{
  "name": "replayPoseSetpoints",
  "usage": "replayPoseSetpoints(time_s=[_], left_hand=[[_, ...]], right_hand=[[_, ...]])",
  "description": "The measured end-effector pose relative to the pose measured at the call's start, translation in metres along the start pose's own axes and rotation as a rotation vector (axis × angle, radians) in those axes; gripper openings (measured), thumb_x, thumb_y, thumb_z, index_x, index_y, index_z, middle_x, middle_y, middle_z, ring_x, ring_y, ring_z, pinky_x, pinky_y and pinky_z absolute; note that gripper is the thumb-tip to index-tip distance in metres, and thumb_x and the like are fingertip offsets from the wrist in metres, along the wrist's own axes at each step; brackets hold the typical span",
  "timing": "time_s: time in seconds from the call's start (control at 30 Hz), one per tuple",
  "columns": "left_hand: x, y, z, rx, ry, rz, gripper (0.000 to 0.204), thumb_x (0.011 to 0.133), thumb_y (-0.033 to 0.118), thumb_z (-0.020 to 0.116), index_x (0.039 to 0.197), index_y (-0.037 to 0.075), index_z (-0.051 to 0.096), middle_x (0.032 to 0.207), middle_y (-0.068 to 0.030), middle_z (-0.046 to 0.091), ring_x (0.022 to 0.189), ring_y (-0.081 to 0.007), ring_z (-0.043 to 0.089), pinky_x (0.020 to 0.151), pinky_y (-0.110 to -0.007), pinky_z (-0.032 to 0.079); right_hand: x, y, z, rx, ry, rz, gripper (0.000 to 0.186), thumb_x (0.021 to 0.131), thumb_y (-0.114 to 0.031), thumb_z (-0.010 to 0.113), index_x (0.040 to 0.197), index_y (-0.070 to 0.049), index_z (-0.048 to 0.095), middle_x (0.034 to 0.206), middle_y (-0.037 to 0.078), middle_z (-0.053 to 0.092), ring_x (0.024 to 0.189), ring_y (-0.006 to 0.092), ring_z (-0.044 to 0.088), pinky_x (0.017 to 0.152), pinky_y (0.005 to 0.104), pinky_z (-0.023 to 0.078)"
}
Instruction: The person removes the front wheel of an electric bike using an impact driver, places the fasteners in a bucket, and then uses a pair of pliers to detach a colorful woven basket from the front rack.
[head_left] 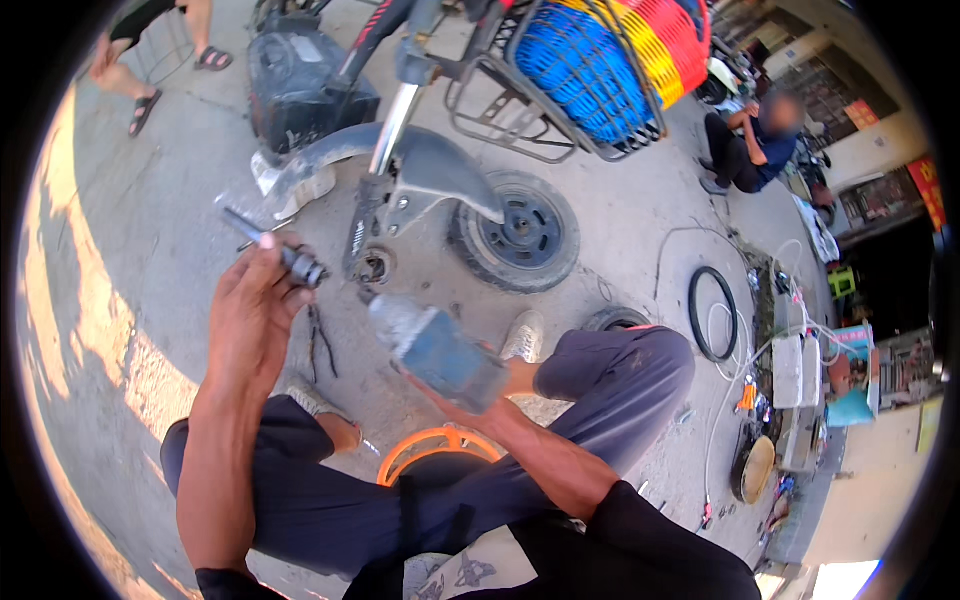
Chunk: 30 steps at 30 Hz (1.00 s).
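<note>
My left hand (258,282) is closed around a dark metal socket (305,267). A slim dark shaft (240,222) points up and left from the same fingers; whether it joins the socket I cannot tell. My right hand (468,412) grips a blue-grey power impact wrench (440,352), whose body hides most of the fingers. The wrench's nose points up and left, apart from the socket. Just beyond both hands is the lower end of a two-wheeler's front fork (362,225), beside a grey mudguard (425,172). A detached wheel (522,228) lies to its right.
A blue, yellow and red basket (580,70) sits in a black rack. Dark pliers-like tools (322,345) lie on the floor. An orange-rimmed round object (440,437) is between my legs. At right are a black tyre (712,313), hoses and a crouching person (750,145).
</note>
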<state>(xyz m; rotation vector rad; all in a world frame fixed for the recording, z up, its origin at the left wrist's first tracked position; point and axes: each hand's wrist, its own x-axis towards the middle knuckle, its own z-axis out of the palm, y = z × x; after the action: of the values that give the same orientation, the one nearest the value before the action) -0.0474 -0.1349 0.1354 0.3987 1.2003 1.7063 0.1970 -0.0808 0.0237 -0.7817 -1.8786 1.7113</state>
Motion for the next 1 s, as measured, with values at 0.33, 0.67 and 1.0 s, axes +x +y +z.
replayPoseSetpoints(time_s=[0.33,0.67,1.0], left_hand=[[-0.014,-0.046,0.012,-0.168,-0.111,-0.252,0.033,0.098,0.027,0.062,0.113,-0.003,0.06,0.097,-0.0069,0.063,0.086,-0.0146,0.06,0.079,-0.028,0.053],[-0.004,-0.077,0.03,-0.076,-0.116,-0.332,0.027,0.094,0.028,0.069,0.1,0.004,0.06,0.09,-0.0047,0.063,0.078,-0.0123,0.059,0.071,-0.027,0.052],[0.022,-0.098,0.038,-0.023,-0.122,-0.493,0.028,0.094,0.033,0.068,0.092,0.008,0.057,0.08,-0.001,0.058,0.067,-0.0093,0.051,0.06,-0.027,0.045]], right_hand=[[-0.056,0.004,-0.011,-0.139,0.145,0.196,0.02,0.09,-0.011,0.069,0.107,-0.003,0.064,0.085,0.007,0.064,0.074,0.0169,0.061,0.067,0.0328,0.049],[-0.044,0.009,-0.021,-0.326,0.204,0.076,0.017,0.089,-0.012,0.068,0.104,-0.003,0.064,0.085,0.008,0.065,0.075,0.0227,0.062,0.065,0.038,0.048],[-0.03,0.008,-0.03,-0.798,0.024,-0.223,0.026,0.092,-0.016,0.067,0.112,-0.001,0.062,0.094,0.014,0.064,0.087,0.0268,0.061,0.077,0.0409,0.049]])
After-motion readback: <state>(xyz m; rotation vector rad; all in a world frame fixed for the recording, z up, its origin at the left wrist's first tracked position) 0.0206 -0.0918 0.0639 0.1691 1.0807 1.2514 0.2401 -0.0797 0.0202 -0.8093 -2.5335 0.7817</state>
